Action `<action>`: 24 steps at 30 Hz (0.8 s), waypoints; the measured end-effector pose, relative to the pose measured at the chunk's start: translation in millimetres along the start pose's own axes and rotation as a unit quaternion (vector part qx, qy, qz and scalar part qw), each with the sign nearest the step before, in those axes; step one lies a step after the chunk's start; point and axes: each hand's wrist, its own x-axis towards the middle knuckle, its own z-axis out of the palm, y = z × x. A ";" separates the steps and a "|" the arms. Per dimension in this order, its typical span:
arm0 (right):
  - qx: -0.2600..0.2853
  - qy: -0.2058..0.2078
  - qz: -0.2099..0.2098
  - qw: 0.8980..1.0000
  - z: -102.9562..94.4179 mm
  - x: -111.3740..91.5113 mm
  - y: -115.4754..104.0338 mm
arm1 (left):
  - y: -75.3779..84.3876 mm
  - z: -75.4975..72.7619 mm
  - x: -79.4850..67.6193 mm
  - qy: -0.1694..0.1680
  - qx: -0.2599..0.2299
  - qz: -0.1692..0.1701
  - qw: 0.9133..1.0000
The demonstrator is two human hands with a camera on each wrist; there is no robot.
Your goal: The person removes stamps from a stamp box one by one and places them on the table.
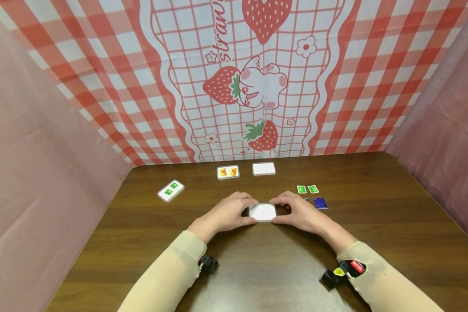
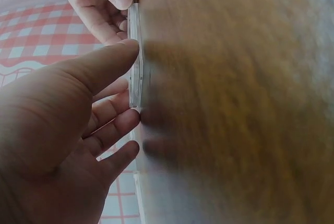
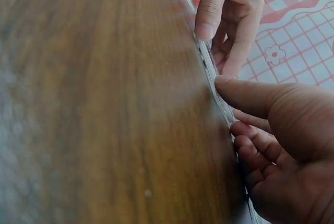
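Note:
A flat clear plastic case with a white face [image 1: 262,212] lies on the wooden table between both hands. My left hand [image 1: 228,212] grips its left end, thumb at the near corner and fingers at the far one. Opposite it, my right hand [image 1: 302,212] holds the right end the same way. Seen edge-on in the left wrist view, the transparent case [image 2: 135,78] lies low at the table surface. Thumbs of both hands press its near edge in the right wrist view, where the case [image 3: 207,62] shows as layered clear strips.
Farther back lie a case with two orange pictures [image 1: 228,172] and a white-faced case [image 1: 263,168]. A case with two green pictures [image 1: 170,190] is at left. Small green squares [image 1: 313,189] and dark blue squares [image 1: 320,203] lie near my right hand. A strawberry-patterned cloth [image 1: 234,143] hangs behind.

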 end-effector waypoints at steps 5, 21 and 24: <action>-0.003 -0.001 0.004 1.000 0.6 0.2 0.1 | 1.1 -0.3 1.0 -0.005 0.001 -0.004 1.000; -0.066 -0.017 -0.009 0.998 -7.2 10.9 -9.0 | -1.4 -0.9 7.4 0.006 0.006 -0.004 1.000; -0.081 -0.026 -0.001 0.996 -11.9 14.5 -13.2 | -2.2 -1.4 11.9 0.008 0.005 -0.004 1.000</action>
